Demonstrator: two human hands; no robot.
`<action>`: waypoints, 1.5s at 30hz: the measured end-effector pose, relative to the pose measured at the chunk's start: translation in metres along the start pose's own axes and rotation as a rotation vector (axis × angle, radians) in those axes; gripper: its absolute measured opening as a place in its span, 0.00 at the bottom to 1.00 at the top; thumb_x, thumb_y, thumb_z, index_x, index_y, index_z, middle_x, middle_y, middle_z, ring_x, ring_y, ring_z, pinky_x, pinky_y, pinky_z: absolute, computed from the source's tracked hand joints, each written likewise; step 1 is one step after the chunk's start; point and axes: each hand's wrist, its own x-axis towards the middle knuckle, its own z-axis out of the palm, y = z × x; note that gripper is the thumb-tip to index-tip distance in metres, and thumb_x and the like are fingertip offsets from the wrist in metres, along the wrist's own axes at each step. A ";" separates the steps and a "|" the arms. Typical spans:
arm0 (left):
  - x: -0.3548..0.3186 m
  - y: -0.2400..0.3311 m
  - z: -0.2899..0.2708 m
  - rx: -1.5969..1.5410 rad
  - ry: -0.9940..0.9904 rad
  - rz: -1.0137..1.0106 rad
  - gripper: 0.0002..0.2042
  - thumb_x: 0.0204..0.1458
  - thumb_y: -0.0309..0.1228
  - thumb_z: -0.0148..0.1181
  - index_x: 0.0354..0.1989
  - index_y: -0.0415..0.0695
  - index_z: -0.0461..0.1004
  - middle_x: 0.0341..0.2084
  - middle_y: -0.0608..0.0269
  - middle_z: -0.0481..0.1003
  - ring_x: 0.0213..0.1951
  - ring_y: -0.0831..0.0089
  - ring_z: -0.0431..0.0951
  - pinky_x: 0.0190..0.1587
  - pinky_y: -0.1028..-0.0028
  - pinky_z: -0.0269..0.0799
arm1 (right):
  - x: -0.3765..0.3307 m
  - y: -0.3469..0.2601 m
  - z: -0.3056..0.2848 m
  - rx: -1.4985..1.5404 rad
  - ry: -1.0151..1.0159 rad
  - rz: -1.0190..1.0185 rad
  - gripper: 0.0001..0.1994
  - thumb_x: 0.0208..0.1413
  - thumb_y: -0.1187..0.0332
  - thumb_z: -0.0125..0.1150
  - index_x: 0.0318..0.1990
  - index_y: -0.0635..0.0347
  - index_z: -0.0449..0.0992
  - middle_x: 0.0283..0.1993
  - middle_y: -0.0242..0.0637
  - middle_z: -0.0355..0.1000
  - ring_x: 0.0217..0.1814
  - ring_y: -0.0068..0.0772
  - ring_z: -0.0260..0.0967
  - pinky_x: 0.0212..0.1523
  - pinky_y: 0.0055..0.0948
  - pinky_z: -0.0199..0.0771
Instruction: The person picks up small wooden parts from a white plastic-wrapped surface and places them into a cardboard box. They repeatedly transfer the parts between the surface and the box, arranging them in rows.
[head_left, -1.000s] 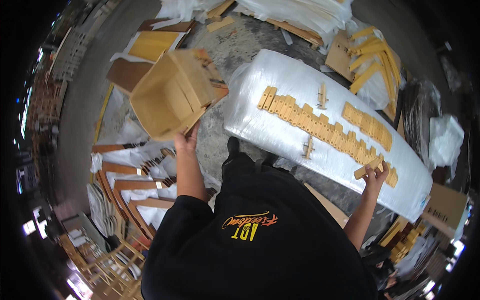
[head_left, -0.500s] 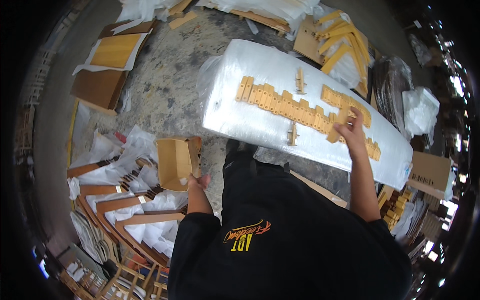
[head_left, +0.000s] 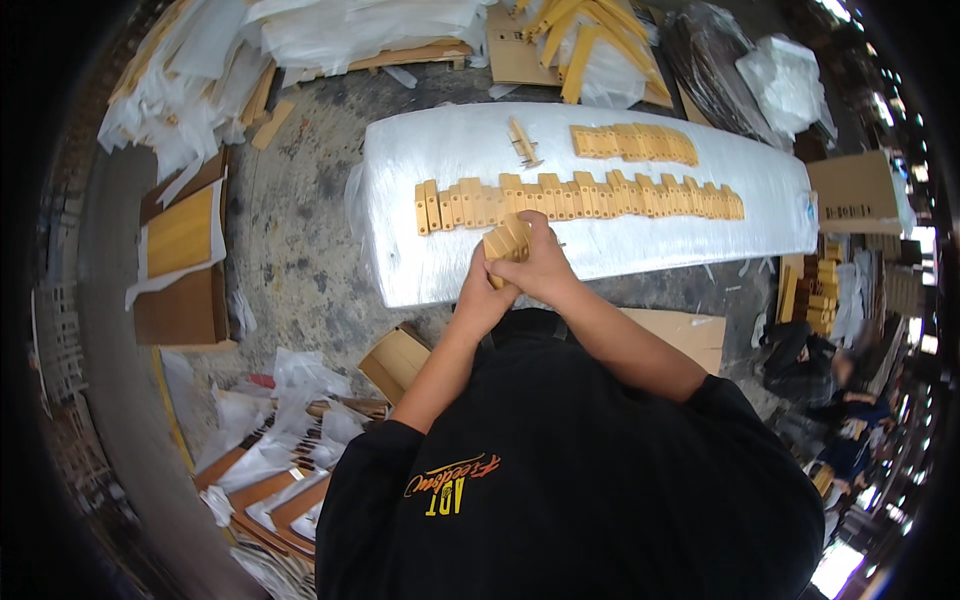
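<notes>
Just past my body, my left hand (head_left: 487,292) and my right hand (head_left: 545,268) come together around a small bundle of yellow wooden blocks (head_left: 507,240). Fingers of both hands are closed on it, and the palms hide part of it. Beyond them a long row of similar wooden blocks with holes (head_left: 590,196) lies on a plastic-wrapped pad (head_left: 400,270). A shorter group of blocks (head_left: 635,143) lies behind the row, toward the right. A small wooden piece with crossbars (head_left: 522,143) rests on the wrap at the far side.
An open cardboard box (head_left: 392,362) stands on the floor left of me. Brown wooden frames with white foam (head_left: 275,490) lie at lower left. Flat boards (head_left: 185,245) stand at left, and yellow wooden parts (head_left: 590,40) lie at the back. People (head_left: 845,410) are at the right.
My left hand has left the cardboard box and joined my right hand on the bundle. My right hand has moved left, carrying blocks off the pad. The view has turned.
</notes>
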 end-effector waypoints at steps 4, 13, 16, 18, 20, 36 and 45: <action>0.016 -0.009 0.004 -0.004 0.066 -0.030 0.20 0.55 0.17 0.60 0.58 0.36 0.70 0.48 0.58 0.78 0.49 0.68 0.80 0.52 0.69 0.77 | -0.002 -0.003 -0.003 0.048 0.055 -0.019 0.51 0.43 0.52 0.80 0.68 0.69 0.55 0.61 0.67 0.63 0.65 0.56 0.66 0.61 0.44 0.71; 0.031 -0.004 0.015 -0.076 -0.003 -0.253 0.17 0.57 0.24 0.67 0.54 0.37 0.75 0.44 0.60 0.81 0.43 0.73 0.82 0.45 0.72 0.79 | 0.009 0.051 -0.040 0.297 -0.050 0.109 0.40 0.50 0.57 0.77 0.66 0.69 0.64 0.50 0.54 0.76 0.50 0.42 0.77 0.49 0.36 0.78; 0.033 -0.010 0.028 -0.067 0.016 -0.254 0.17 0.57 0.26 0.67 0.54 0.39 0.75 0.44 0.61 0.80 0.43 0.72 0.82 0.45 0.70 0.80 | 0.016 0.061 -0.052 0.469 -0.114 0.130 0.34 0.51 0.61 0.77 0.61 0.71 0.70 0.49 0.49 0.76 0.48 0.34 0.75 0.46 0.32 0.78; 0.034 -0.012 0.039 -0.070 0.057 -0.285 0.17 0.57 0.27 0.67 0.54 0.41 0.75 0.44 0.61 0.80 0.43 0.71 0.82 0.44 0.68 0.81 | 0.022 0.068 -0.061 0.452 -0.130 0.120 0.33 0.52 0.62 0.76 0.61 0.71 0.70 0.49 0.48 0.76 0.49 0.33 0.75 0.46 0.31 0.77; 0.036 -0.011 0.050 -0.085 0.091 -0.306 0.17 0.57 0.27 0.67 0.55 0.41 0.75 0.45 0.61 0.80 0.44 0.71 0.82 0.44 0.67 0.81 | 0.028 0.078 -0.067 0.522 -0.141 0.137 0.30 0.52 0.64 0.75 0.61 0.69 0.71 0.49 0.49 0.75 0.50 0.33 0.75 0.47 0.30 0.77; 0.078 0.012 -0.007 -0.331 0.133 -0.403 0.18 0.57 0.27 0.67 0.56 0.43 0.72 0.48 0.60 0.79 0.48 0.67 0.81 0.48 0.63 0.82 | 0.075 0.046 -0.036 0.402 -0.006 -0.016 0.18 0.58 0.75 0.66 0.56 0.68 0.74 0.52 0.49 0.79 0.53 0.36 0.78 0.51 0.31 0.78; 0.106 0.003 -0.044 -0.290 -0.012 -0.532 0.17 0.58 0.27 0.65 0.56 0.42 0.72 0.49 0.58 0.78 0.49 0.65 0.81 0.50 0.61 0.81 | 0.060 0.021 -0.006 0.309 -0.018 0.161 0.29 0.53 0.70 0.74 0.61 0.69 0.70 0.53 0.49 0.78 0.49 0.34 0.80 0.45 0.29 0.81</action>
